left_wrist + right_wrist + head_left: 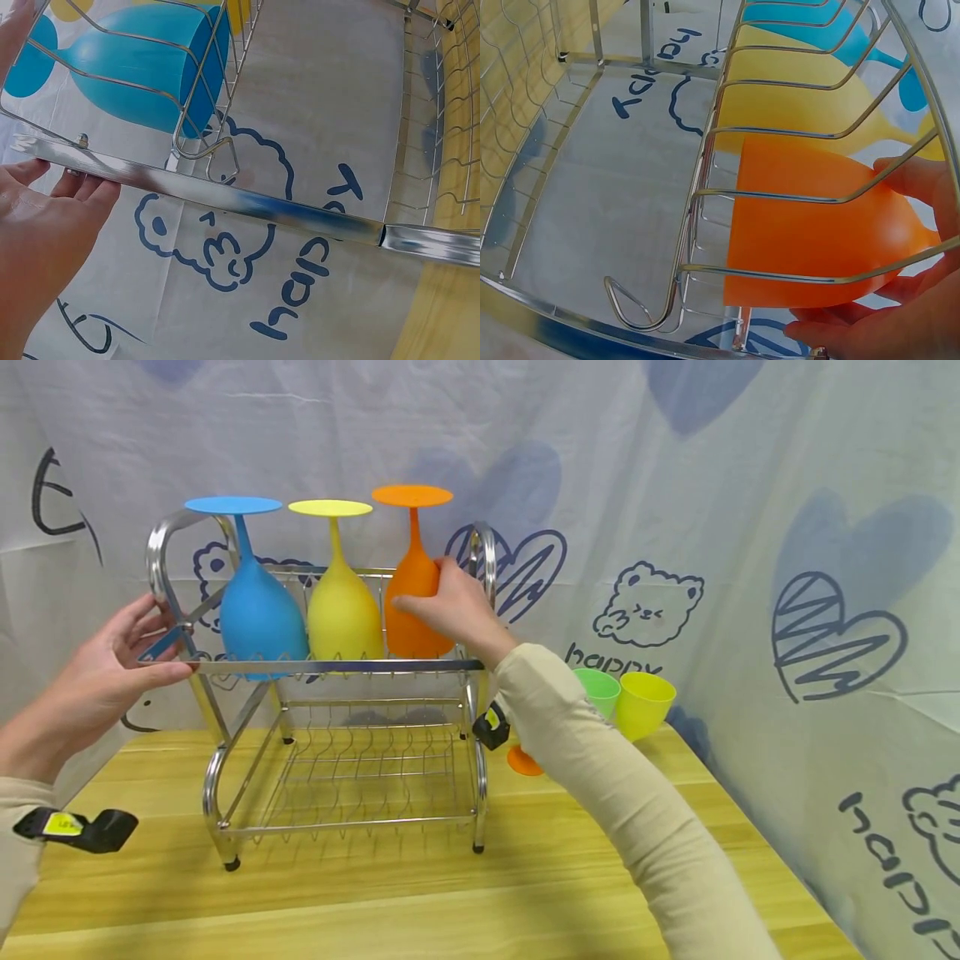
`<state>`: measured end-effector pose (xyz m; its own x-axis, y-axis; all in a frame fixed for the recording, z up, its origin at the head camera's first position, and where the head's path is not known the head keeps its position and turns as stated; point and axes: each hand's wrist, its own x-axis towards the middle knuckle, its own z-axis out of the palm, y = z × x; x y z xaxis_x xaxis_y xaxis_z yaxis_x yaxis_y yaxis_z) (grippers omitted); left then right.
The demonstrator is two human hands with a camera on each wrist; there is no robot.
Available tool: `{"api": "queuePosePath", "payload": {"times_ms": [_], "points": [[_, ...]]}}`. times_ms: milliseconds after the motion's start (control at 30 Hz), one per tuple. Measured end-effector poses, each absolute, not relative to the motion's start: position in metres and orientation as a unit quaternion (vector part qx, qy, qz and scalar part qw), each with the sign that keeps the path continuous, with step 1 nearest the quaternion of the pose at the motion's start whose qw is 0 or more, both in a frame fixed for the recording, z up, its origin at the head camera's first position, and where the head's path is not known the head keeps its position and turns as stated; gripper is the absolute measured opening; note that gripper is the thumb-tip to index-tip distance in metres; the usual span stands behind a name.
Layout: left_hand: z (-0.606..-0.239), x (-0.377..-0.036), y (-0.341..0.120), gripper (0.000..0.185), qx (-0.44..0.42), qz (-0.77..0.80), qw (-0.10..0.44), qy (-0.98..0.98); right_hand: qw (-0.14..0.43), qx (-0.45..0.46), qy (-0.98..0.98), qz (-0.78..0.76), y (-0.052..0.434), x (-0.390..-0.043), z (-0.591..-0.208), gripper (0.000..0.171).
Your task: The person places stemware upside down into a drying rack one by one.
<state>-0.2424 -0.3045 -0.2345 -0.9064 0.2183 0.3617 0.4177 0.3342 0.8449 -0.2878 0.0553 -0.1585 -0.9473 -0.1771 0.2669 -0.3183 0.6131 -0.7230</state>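
Fingers of the right hand [450, 610] curl round the bowl of the orange goblet [411, 602], which stands upside down at the right end of the top tier of the steel dish rack [337, 667], just beside the yellow goblet [343, 610], with the blue goblet [258, 614] further left, all three foot-up in a row. Over on the other side, the left hand [112, 668] rests against the rack's left end, fingers straight and relaxed, tips touching the front rail, gripping nothing. The rack sits on a wooden table [375, 893]. Behind the right forearm, a green cup [598, 689] and a yellow cup [645, 702] lie touching each other near the printed curtain [750, 568].
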Motion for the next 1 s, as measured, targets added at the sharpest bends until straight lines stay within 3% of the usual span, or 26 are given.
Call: {"api": "queuePosePath", "payload": {"times_ms": [1000], "points": [[-0.237, -0.242, -0.305, 0.083, -0.191, -0.564, 0.082, -0.799, 0.034, 0.119, -0.927, 0.353, 0.053, -0.279, -0.152, 0.056]]}}
